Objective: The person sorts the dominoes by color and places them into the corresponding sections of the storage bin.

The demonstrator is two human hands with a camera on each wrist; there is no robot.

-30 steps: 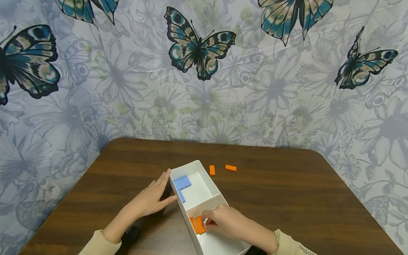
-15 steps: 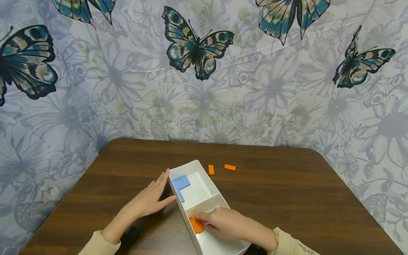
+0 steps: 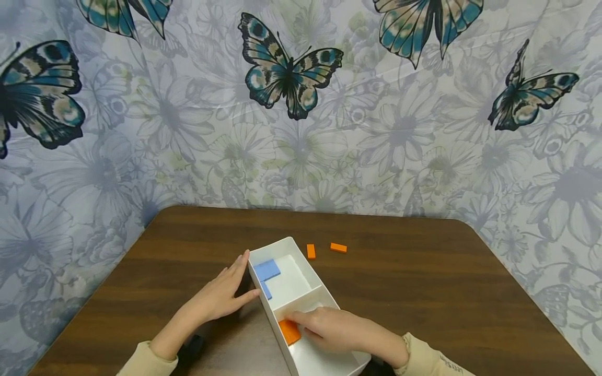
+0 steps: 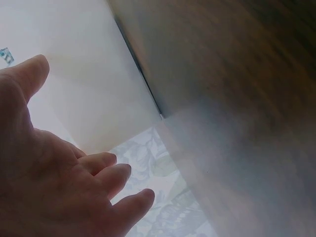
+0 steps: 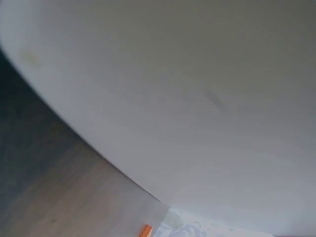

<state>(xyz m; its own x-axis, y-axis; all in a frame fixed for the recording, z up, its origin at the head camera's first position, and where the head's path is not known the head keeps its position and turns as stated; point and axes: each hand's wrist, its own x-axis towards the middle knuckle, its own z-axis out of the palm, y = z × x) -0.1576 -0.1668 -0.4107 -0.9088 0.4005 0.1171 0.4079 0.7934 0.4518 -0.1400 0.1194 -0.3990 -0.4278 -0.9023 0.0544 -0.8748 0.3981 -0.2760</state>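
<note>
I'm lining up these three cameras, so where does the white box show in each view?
Head: the white box lies slantwise below centre, its near end running out of the bottom edge.
Left wrist: its pale wall is at upper left.
Right wrist: its pale, blurred surface fills most of the picture.
Shared landmark: the brown wooden table, along the right in the left wrist view and at lower left in the right wrist view.

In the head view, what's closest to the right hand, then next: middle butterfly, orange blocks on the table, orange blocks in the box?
1. Orange blocks in the box: just left of the right hand.
2. Orange blocks on the table: past the box; those two too close to call.
3. Middle butterfly: on the backdrop.
</note>
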